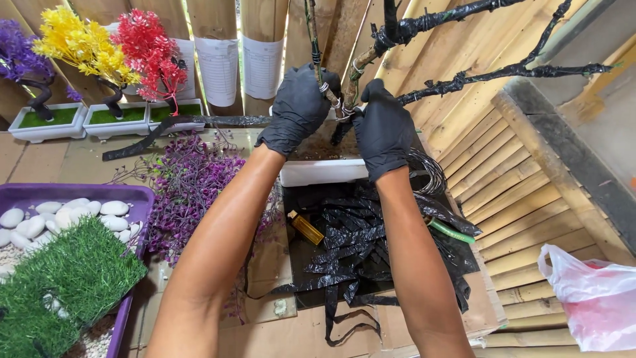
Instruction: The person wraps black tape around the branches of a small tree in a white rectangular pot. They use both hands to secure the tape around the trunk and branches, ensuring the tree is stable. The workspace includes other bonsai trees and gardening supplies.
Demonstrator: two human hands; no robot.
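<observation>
Your left hand (299, 106) in a black glove is closed around the thin brown wire-bound trunk (329, 95) of the bare artificial tree. Your right hand (382, 126), also black-gloved, is pinched shut on the same trunk just beside it, at the silver wire wraps. The trunk rises from the white rectangular plastic pot (322, 172) at the far middle of the bench. Black tape-wrapped branches (503, 71) spread right and far from the grip.

Handling, as a guess: the trunk looks stiff but bendable, light, with grippy tape. Hold low near the wire wraps, since the thin branch ends would likely flex.

Near the pot lie loose black tape strips (354, 248), a coil of black wire (427, 169), a small amber bottle (305, 227) and a green tube (452, 231). To the left sits a pile of purple plastic foliage (189, 182).

At the far wall two white paper sheets (240, 65) hang on bamboo slats; print too small to tell. Near right is a translucent white plastic bag (593, 295) with red contents. Near left, a purple tray (129, 194) holds white pebbles and green turf. Far left stand three finished small trees (89, 50), purple, yellow and red.
</observation>
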